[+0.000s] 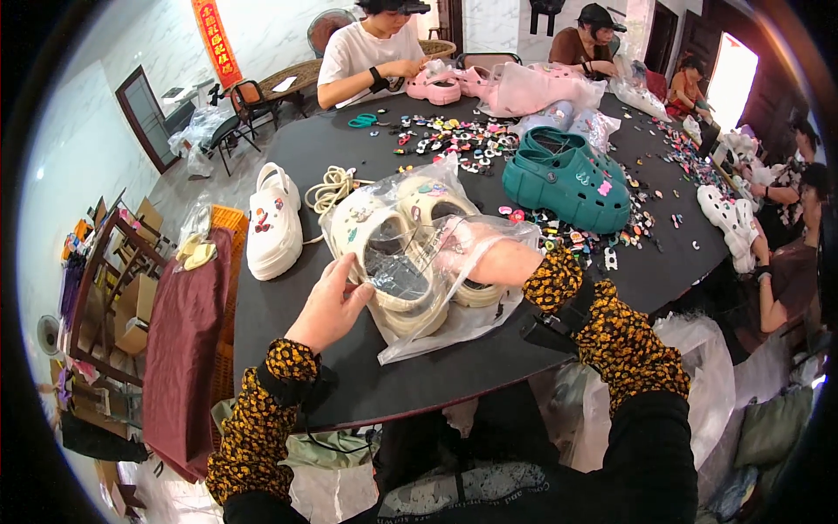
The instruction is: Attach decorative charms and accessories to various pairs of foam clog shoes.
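A pair of cream clogs (404, 316) with colourful charms lies in a clear plastic bag (410, 351) on the dark table before me. My left hand (330, 306) is against the bag's left side by one clog, its thumb apart from the fingers. My right hand (489, 253) reaches inside the bag over the right clog. Plastic covers its fingers, so their grip is unclear. A white clog (274, 223) with charms stands at the left, beside a coil of cream cord (333, 188). Teal clogs (559, 188) stand to the right of the bag.
Loose charms (463, 140) are scattered across the table (305, 140). Green-handled scissors (362, 120) lie at the far left. Across the table a person handles pink clogs (434, 85); others work along the right, near white clogs (729, 223). An orange crate (229, 218) stands left.
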Demonstrator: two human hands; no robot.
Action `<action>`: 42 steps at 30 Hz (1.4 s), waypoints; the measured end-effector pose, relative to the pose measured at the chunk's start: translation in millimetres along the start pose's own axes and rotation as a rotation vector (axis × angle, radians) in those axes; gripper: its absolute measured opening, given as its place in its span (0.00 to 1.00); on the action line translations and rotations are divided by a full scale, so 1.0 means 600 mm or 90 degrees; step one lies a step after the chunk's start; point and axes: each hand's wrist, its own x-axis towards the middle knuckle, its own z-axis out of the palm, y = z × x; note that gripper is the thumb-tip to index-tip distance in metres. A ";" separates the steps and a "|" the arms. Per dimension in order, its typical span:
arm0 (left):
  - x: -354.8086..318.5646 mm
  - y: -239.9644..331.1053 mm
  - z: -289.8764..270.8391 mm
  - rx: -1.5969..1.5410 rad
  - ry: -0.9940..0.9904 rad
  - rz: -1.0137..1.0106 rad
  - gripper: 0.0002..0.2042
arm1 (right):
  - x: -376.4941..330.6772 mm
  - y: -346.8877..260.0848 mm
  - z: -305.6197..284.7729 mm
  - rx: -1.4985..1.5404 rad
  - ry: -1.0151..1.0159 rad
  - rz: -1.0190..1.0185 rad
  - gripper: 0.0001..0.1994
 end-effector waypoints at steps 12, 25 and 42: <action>-0.013 0.022 0.025 0.024 0.077 0.050 0.24 | 0.073 0.004 0.032 -0.124 0.060 -0.065 0.22; -0.022 0.040 0.035 -0.043 0.003 0.064 0.29 | 0.094 0.101 0.048 -0.059 -0.050 -0.206 0.20; 0.005 -0.016 -0.063 0.006 0.130 -0.008 0.19 | -0.103 0.053 -0.020 -0.318 0.138 -0.309 0.19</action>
